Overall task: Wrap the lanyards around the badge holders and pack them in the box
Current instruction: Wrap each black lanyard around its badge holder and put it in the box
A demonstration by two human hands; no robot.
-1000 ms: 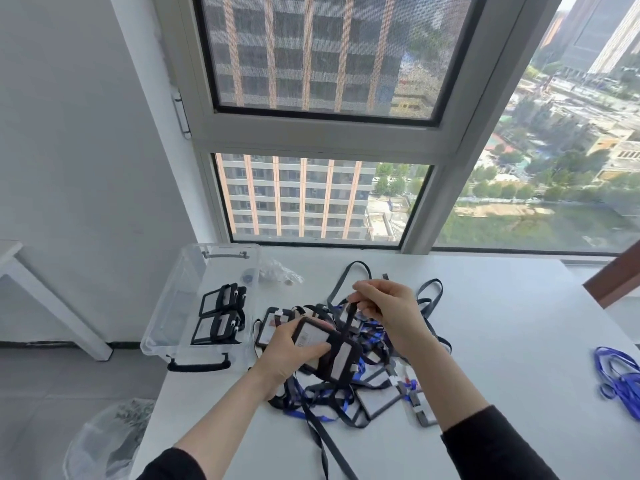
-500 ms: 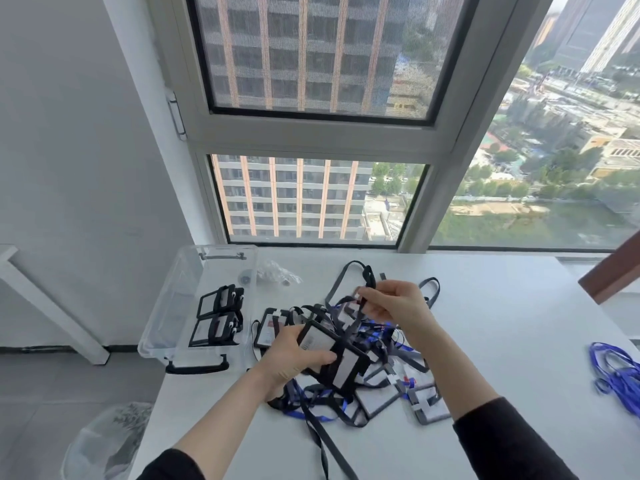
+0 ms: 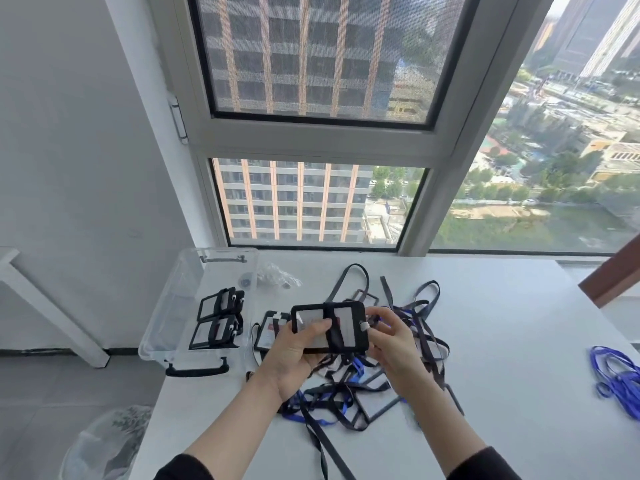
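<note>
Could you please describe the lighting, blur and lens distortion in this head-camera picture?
Head view: soft daylight through the window frame, no hard shadows on the table; wide-angle lens slants and bows the frame; the right hand looks slightly motion-smeared, the badge holder fairly sharp.

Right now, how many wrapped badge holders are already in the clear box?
2, both in the clear box: the far badge holder and, right beside it, the near badge holder. The see-through walls show no others.
</note>
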